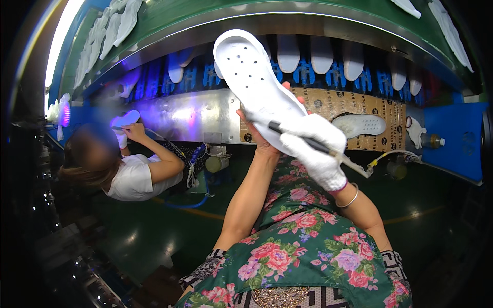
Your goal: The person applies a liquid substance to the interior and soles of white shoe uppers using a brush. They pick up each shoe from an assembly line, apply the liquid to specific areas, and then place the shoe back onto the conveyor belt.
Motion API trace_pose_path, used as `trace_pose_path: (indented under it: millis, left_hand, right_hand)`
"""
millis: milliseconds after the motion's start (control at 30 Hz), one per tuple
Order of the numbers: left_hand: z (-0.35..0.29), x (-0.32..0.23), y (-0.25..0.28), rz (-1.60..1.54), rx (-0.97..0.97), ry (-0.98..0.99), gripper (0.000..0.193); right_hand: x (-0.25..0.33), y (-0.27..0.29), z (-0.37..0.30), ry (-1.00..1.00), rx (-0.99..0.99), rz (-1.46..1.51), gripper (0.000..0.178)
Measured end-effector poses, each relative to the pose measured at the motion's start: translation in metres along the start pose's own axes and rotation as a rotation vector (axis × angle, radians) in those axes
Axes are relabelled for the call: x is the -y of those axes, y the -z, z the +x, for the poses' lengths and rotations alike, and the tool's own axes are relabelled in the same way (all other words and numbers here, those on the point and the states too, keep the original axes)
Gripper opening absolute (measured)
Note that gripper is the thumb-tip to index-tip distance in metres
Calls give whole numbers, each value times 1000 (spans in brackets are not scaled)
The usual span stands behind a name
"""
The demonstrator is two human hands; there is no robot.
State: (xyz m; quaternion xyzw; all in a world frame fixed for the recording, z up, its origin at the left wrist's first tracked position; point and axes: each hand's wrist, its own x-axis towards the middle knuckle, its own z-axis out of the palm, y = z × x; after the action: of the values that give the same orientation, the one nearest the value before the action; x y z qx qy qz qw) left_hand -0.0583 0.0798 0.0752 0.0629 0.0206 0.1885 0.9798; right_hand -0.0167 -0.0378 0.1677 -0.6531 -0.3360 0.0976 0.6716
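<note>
A long white shoe sole with small dark holes is raised in front of me, over the bench. My bare left hand holds it from beneath, with fingertips showing at both edges. In a white knit glove, my right hand is closed round a slim black-handled glue brush. The brush tip points left and lies over the sole's near half. A thin hose joins the tool's rear end. Another white sole lies to the right on a cardboard sheet.
Several white soles hang from blue holders beyond the bench. Above runs a green conveyor with white pieces. A co-worker at left holds a small sole. A white glove and a bottle sit at right.
</note>
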Motion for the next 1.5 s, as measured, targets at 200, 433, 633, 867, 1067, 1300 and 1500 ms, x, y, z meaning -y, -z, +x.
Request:
trace_pose_path:
  millis: [200, 433, 633, 867, 1067, 1300, 1500]
  left_hand:
    - [9, -4, -1, -72, 245, 134, 117]
    - [7, -16, 2, 27, 153, 132, 116]
    - [0, -27, 8, 31, 78, 160, 114]
    - [8, -42, -3, 38, 136, 239, 104]
    - [27, -64, -15, 161, 240, 500, 106]
    - [37, -79, -18, 251, 351, 551, 108]
    - [38, -85, -29, 284, 112, 572, 99]
  right_hand:
    - [0, -4, -7, 265, 153, -240, 19]
    - [-9, 14, -1, 151, 183, -147, 18]
    - [-9, 23, -4, 12, 262, 49, 18]
    - [-9, 16, -26, 161, 436, 22, 22]
    - [-18, 14, -19, 159, 363, -96, 18]
    - [-2, 10, -19, 33, 334, -49, 18]
    - [-15, 1, -33, 377, 440, -335, 36]
